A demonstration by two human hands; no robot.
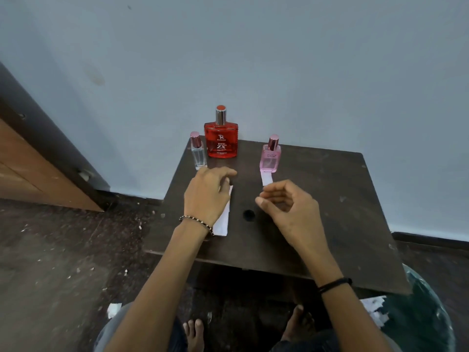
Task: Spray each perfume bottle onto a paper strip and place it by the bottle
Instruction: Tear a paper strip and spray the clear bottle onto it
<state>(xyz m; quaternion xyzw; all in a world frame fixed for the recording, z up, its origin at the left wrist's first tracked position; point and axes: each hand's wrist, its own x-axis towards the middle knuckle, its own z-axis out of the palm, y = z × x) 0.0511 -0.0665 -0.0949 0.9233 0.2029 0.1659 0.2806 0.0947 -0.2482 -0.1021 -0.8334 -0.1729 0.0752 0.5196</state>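
A dark wooden tabletop [317,212] stands against a pale blue wall. At its far edge, a red perfume bottle [221,141] labelled "RED ZX" stands between a small clear bottle [198,153] and a pink bottle [270,158] marked "DGZ". A paper strip [266,178] lies just before the pink bottle. The left hand [206,194] rests palm-down on a stack of paper strips [223,219], its grip unclear. The right hand [289,207] hovers, grip released, fingers loosely curled.

The red bottle [221,141], upper centre of the frame, reads "RED ZX"; the pink bottle [270,158] right of it reads "DGZ"
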